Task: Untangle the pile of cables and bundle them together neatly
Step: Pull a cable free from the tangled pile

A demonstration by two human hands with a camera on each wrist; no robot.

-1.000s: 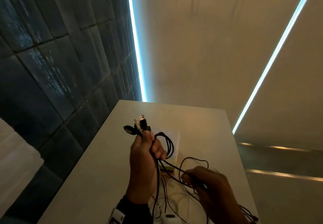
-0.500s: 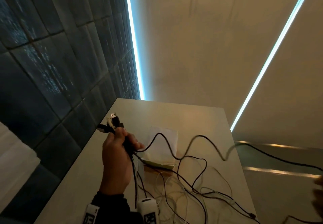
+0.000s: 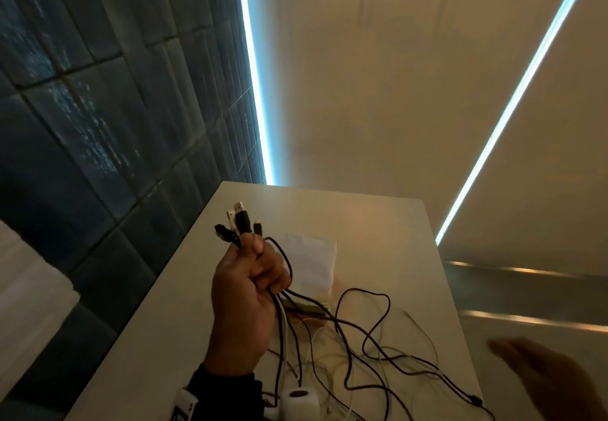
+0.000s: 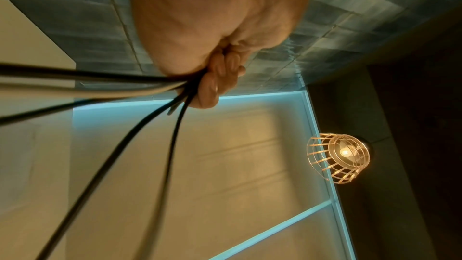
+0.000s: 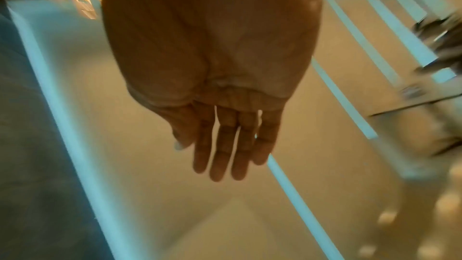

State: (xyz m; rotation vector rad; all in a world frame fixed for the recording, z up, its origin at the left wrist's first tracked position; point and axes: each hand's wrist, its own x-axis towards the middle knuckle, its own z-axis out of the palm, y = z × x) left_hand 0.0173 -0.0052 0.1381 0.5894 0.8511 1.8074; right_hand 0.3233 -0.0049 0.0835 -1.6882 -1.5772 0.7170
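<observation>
My left hand (image 3: 250,276) is raised above the table and grips a bunch of cables, black and white. Their plug ends (image 3: 238,223) stick up above the fist. The cables (image 3: 355,332) hang down from it and sprawl in loose loops over the table. In the left wrist view the fingers (image 4: 217,78) curl tight around several cords (image 4: 105,80). My right hand (image 3: 546,378) hovers blurred at the lower right, off the table's edge, holding nothing. Seen from the right wrist, its fingers (image 5: 225,145) are straight.
The white table (image 3: 388,223) stands against a dark tiled wall (image 3: 98,124). A white paper sheet (image 3: 312,262) lies near its middle on a thin pad. A small white device (image 3: 297,401) sits at the near edge among the cords.
My right hand let go of the long black cable it had pulled out to the right; the cable has dropped onto the table. My left hand moved back toward the centre, still gripping the plugs.
</observation>
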